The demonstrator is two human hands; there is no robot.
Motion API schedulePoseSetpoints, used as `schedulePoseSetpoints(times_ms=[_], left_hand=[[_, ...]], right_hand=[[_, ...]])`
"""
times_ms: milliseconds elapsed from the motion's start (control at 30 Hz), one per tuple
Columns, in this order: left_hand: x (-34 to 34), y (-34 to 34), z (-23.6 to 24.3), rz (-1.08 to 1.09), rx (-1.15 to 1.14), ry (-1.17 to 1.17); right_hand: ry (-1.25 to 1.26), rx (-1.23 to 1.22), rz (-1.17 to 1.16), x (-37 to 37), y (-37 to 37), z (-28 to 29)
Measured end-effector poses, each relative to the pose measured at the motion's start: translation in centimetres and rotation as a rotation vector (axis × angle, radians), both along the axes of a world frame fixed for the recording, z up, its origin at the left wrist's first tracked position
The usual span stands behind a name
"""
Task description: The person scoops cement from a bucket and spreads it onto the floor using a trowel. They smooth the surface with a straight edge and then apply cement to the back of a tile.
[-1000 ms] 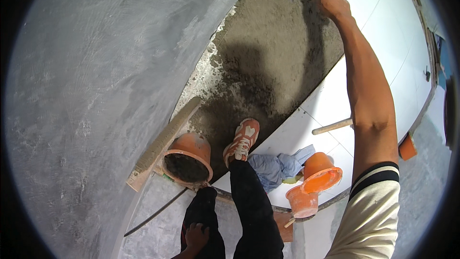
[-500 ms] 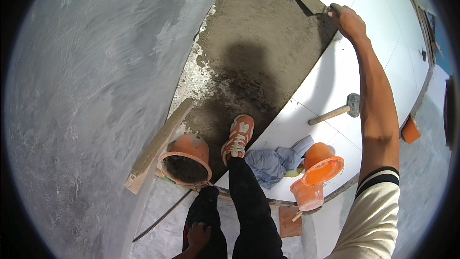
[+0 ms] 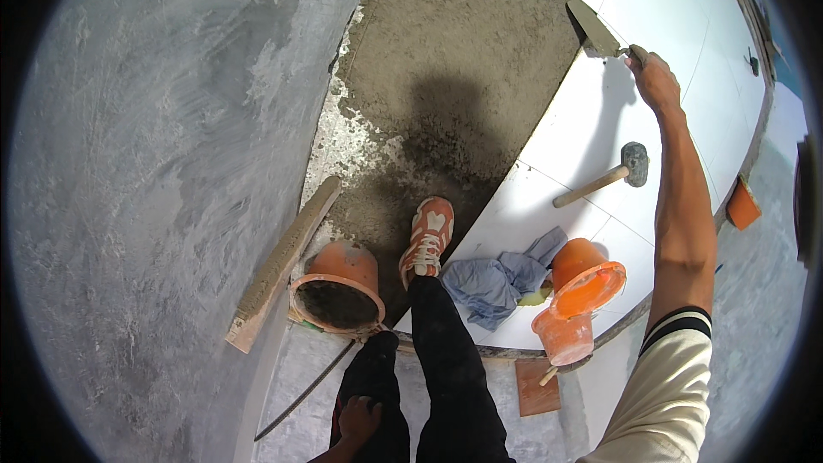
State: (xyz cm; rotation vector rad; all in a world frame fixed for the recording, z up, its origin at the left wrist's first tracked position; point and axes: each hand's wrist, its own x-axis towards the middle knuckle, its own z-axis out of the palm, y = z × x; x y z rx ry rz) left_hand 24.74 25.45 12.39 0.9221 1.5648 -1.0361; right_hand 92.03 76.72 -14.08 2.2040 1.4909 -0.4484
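My right hand (image 3: 657, 84), its arm stretched far out to the right, is closed on the handle of a pointed trowel (image 3: 594, 32). The blade hangs at the border between the grey mortar bed (image 3: 480, 26) and the white tiles (image 3: 639, 107); whether it touches either I cannot tell. Low in the picture, my left hand (image 3: 358, 417) lies on my dark-trousered leg, fingers spread over the cloth and holding nothing. A rubber mallet (image 3: 635, 163) with a wooden handle rests on the tiles below my right hand.
A mortar-smeared board (image 3: 287, 261) leans by the grey wall (image 3: 163, 163), beside an orange bucket (image 3: 345, 266) lying on its side. Right of my shoe (image 3: 429, 236) are a blue-grey cloth (image 3: 480, 291) and two orange buckets (image 3: 587, 279). Another orange container (image 3: 743, 204) stands farther right.
My right hand has moved right and slightly nearer with the trowel, drawing its blade from over the mortar to the tile edge. My left hand stays on my leg.
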Motion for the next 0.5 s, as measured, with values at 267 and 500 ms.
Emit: schedulePoseSetpoints(times_ms=[267, 500], left_hand=[[-0.9, -1.2, 0.1, 0.017, 0.048, -0.018], [-1.2, -2.2, 0.0, 0.039, 0.065, -0.015]], right_hand=[[-0.022, 0.012, -0.024, -1.9, -1.0, -0.7], [-0.03, -0.066, -0.123, -5.7, 0.2, -0.7]])
